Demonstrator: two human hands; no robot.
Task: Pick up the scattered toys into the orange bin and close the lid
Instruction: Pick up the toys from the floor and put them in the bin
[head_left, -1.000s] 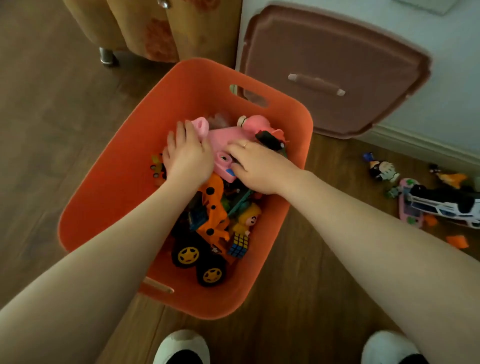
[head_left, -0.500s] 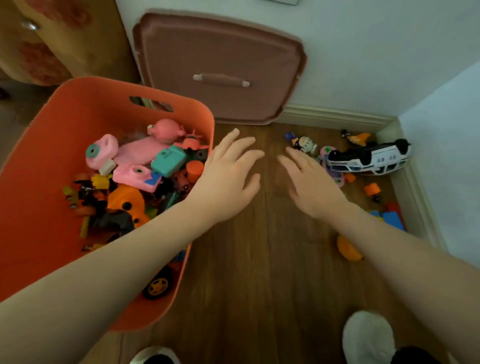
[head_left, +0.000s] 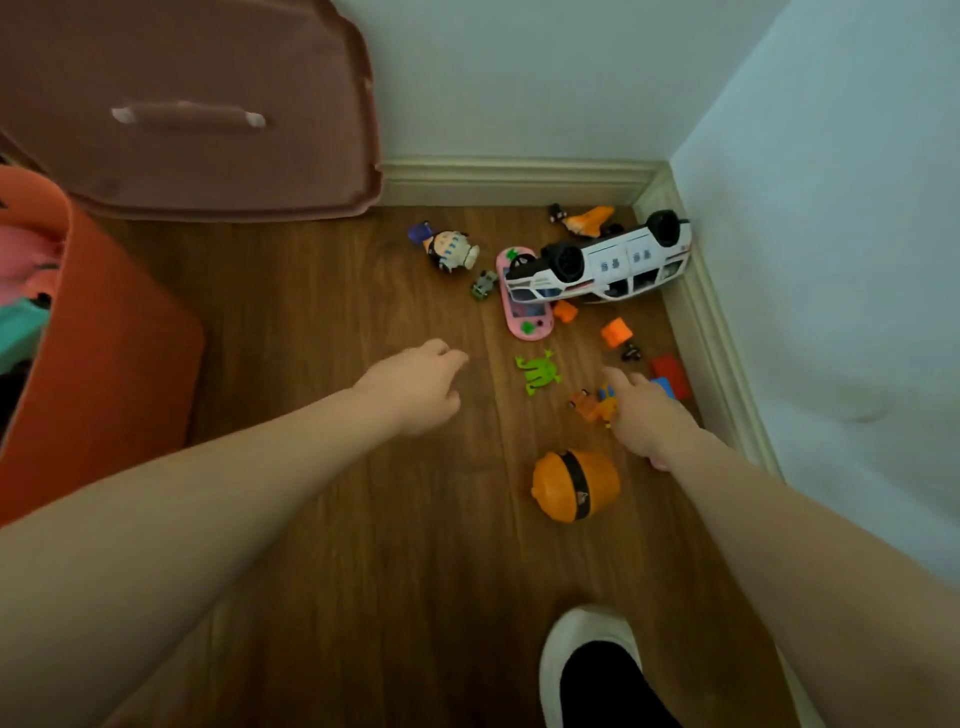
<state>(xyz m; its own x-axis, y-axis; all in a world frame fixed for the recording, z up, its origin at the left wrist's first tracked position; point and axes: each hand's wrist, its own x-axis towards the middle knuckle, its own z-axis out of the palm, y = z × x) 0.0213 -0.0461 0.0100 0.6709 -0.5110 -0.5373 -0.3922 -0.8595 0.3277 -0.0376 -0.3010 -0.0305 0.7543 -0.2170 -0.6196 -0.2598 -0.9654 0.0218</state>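
Note:
The orange bin (head_left: 114, 364) stands at the left edge with pink and teal toys inside. Its brown lid (head_left: 218, 156) leans upright against the wall behind it. Toys lie scattered in the floor corner: an overturned white car (head_left: 618, 265), a pink toy phone (head_left: 522, 314), a green frog (head_left: 540, 371), a round orange toy (head_left: 574, 486) and a small doll figure (head_left: 452, 249). My left hand (head_left: 415, 387) hovers empty, fingers loosely curled, left of the frog. My right hand (head_left: 644, 415) reaches down beside a small orange figure (head_left: 589, 408), fingers extended, holding nothing.
Two walls and a skirting board (head_left: 701, 322) close the corner around the toys. An orange block (head_left: 615, 332), a red block (head_left: 670, 371) and an orange plane (head_left: 589, 218) also lie there. My slippered foot (head_left: 592, 670) stands near the bottom edge.
Both hands left the bin with nothing in them and swung right toward the corner. The view followed, so the bin is now mostly out at the left.

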